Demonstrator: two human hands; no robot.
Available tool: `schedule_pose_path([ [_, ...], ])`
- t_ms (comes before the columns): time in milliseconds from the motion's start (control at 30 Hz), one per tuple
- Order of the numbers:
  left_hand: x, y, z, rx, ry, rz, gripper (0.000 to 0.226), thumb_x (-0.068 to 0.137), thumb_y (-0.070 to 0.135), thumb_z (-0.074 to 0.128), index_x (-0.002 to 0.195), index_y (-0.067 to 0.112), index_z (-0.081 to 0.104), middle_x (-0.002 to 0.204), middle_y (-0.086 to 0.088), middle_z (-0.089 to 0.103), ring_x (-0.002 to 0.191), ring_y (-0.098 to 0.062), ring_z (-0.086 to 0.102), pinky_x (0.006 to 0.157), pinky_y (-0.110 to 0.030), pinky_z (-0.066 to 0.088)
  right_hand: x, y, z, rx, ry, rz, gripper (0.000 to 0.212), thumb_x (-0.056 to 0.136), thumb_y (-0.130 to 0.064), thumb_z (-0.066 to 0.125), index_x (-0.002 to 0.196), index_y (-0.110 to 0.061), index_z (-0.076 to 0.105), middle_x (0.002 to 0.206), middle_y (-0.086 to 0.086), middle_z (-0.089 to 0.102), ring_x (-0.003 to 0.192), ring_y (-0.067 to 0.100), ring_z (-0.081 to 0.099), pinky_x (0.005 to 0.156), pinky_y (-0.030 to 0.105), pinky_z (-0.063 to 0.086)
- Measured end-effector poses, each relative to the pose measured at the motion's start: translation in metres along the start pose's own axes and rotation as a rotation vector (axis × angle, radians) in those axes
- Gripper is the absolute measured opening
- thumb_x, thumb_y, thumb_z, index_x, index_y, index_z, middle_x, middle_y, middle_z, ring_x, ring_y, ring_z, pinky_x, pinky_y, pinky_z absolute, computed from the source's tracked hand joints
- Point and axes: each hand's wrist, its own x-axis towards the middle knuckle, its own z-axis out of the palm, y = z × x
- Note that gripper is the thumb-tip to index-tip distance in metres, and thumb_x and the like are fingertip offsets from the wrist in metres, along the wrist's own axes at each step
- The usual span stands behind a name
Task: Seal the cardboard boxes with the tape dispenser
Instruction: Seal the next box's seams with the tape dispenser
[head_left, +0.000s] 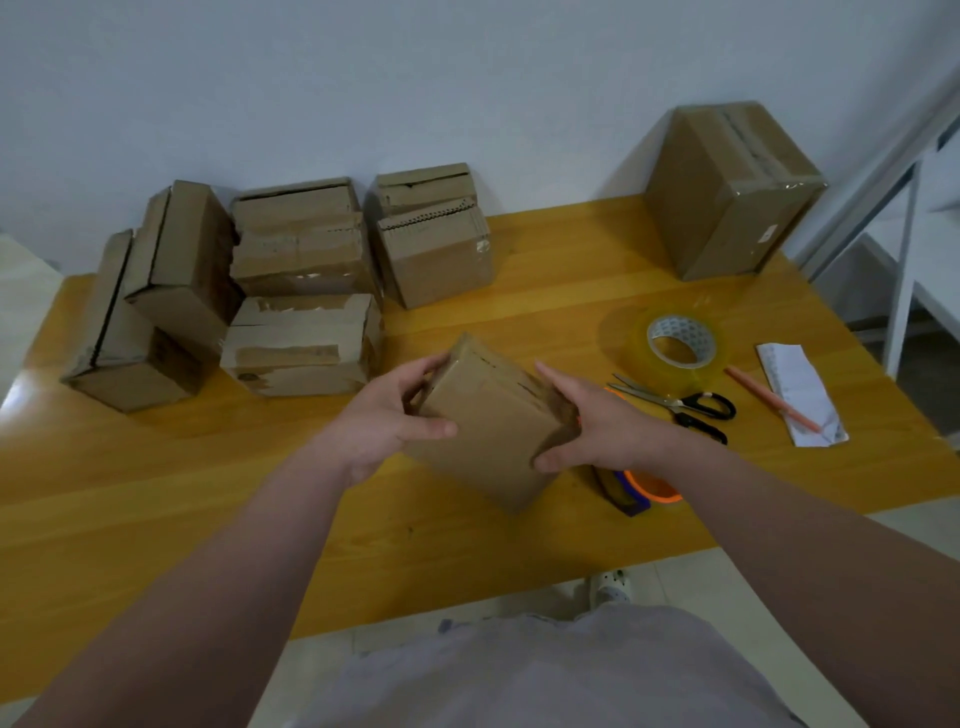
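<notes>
The fingers (415, 376) of the left hand (379, 426) are curling round the far left edge of a small cardboard box (488, 431), and the thumb is pressing flat on its near face. The right hand (608, 426) is mirroring this on the opposite side, with its fingers stretching along the far right edge and its thumb hooking over the lower right corner. Both hands are gripping the box between them, holding it tilted and raised above the table (156, 467) at the centre of the frame. Both bare forearms are reaching in from the lower corners and converging on the box.

Just below the right wrist, an orange and dark blue tape dispenser (641, 491) is lying on the table, partly hidden by the arm. To the right of the hands, black-handled scissors (685, 405) are lying beside a clear tape roll (680, 343), with an orange pencil (774, 400) and a slip of paper (800, 395) farther right. In the upper left, a cluster of worn boxes (301, 291) is sitting against the wall, some stacked and several with gaping flaps. In the upper right, a larger taped box (727, 192) is standing alone at the far edge of the table
</notes>
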Motion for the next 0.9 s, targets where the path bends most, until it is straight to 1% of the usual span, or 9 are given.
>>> schedule_pose_path([
  [100, 0.007, -0.005, 0.011, 0.161, 0.145, 0.041, 0.063, 0.085, 0.005, 0.067, 0.138, 0.033, 0.047, 0.136, 0.008, 0.053, 0.128, -0.016, 0.046, 0.105, -0.037, 0.04, 0.0, 0.002, 0.005, -0.037, 0.101, 0.05, 0.114, 0.064, -0.041, 0.087, 0.153, -0.034, 0.016, 0.143, 0.001, 0.029, 0.135, 0.024, 0.032, 0.107, 0.038, 0.036],
  [200, 0.016, -0.01, 0.025, 0.472, 0.343, 0.056, 0.06, 0.095, 0.027, 0.057, 0.149, 0.029, 0.03, 0.146, 0.0, 0.038, 0.133, -0.021, 0.039, 0.108, -0.042, 0.037, 0.0, 0.001, 0.017, -0.071, 0.253, 0.05, 0.114, 0.06, -0.054, 0.085, 0.152, -0.031, 0.021, 0.139, 0.001, 0.03, 0.133, 0.023, 0.031, 0.108, 0.038, 0.033],
  [267, 0.02, -0.012, 0.031, 0.506, 0.364, 0.06, 0.064, 0.097, 0.034, 0.051, 0.152, 0.027, 0.019, 0.147, -0.005, 0.03, 0.136, -0.023, 0.034, 0.11, -0.044, 0.035, -0.002, 0.001, 0.022, -0.047, 0.249, 0.007, 0.111, 0.061, -0.057, 0.083, 0.151, -0.03, 0.024, 0.141, 0.001, 0.031, 0.134, 0.021, 0.03, 0.108, 0.034, 0.03],
  [367, 0.022, -0.012, 0.036, 0.499, 0.333, 0.056, 0.064, 0.099, 0.036, 0.045, 0.153, 0.025, 0.014, 0.146, -0.007, 0.026, 0.133, -0.027, 0.034, 0.109, -0.039, 0.035, -0.006, 0.005, 0.026, -0.012, 0.201, -0.043, 0.094, 0.071, -0.054, 0.076, 0.149, -0.027, 0.031, 0.138, 0.001, 0.041, 0.123, 0.014, 0.04, 0.098, 0.025, 0.032],
  [500, 0.015, -0.01, 0.046, 0.529, 0.211, 0.087, 0.079, 0.088, 0.052, 0.057, 0.152, 0.028, 0.018, 0.157, 0.005, 0.003, 0.144, -0.021, 0.012, 0.113, -0.037, 0.026, -0.01, 0.025, 0.026, -0.118, 0.508, 0.039, 0.043, 0.092, -0.048, 0.056, 0.122, -0.018, 0.06, 0.107, 0.0, 0.057, 0.098, 0.015, 0.052, 0.077, 0.025, 0.037],
  [567, 0.013, -0.01, 0.053, 0.655, 0.145, 0.106, 0.089, 0.079, 0.058, 0.066, 0.151, 0.033, 0.02, 0.158, 0.007, -0.006, 0.146, -0.02, -0.002, 0.116, -0.044, 0.017, -0.014, 0.034, 0.026, -0.27, 0.56, 0.149, 0.032, 0.092, -0.042, 0.058, 0.111, -0.017, 0.06, 0.104, 0.002, 0.058, 0.097, 0.021, 0.057, 0.071, 0.027, 0.039],
  [667, 0.015, -0.012, 0.064, 0.958, 0.086, 0.183, 0.099, 0.069, 0.069, 0.068, 0.15, 0.034, 0.023, 0.158, 0.006, -0.007, 0.145, -0.02, -0.018, 0.117, -0.051, 0.002, -0.019, 0.042, 0.033, -0.467, 0.459, 0.286, 0.037, 0.09, -0.038, 0.061, 0.118, -0.018, 0.05, 0.113, 0.004, 0.055, 0.101, 0.023, 0.057, 0.069, 0.029, 0.042],
  [767, 0.018, -0.014, 0.069, 1.111, 0.051, 0.203, 0.097, 0.07, 0.07, 0.066, 0.15, 0.035, 0.023, 0.158, 0.004, 0.0, 0.145, -0.021, -0.019, 0.116, -0.052, -0.008, -0.021, 0.047, 0.038, -0.547, 0.448, 0.349, 0.04, 0.091, -0.034, 0.061, 0.121, -0.018, 0.041, 0.115, 0.005, 0.053, 0.101, 0.024, 0.058, 0.068, 0.03, 0.041],
  [900, 0.019, -0.01, 0.067, 1.18, 0.001, 0.224, 0.083, 0.078, 0.061, 0.064, 0.149, 0.036, 0.027, 0.157, 0.004, 0.01, 0.146, -0.022, -0.015, 0.116, -0.054, -0.011, -0.018, 0.049, 0.04, -0.506, 0.43, 0.405, 0.041, 0.093, -0.026, 0.058, 0.125, -0.02, 0.034, 0.089, 0.003, 0.058, 0.083, 0.024, 0.063, 0.059, 0.032, 0.046],
])
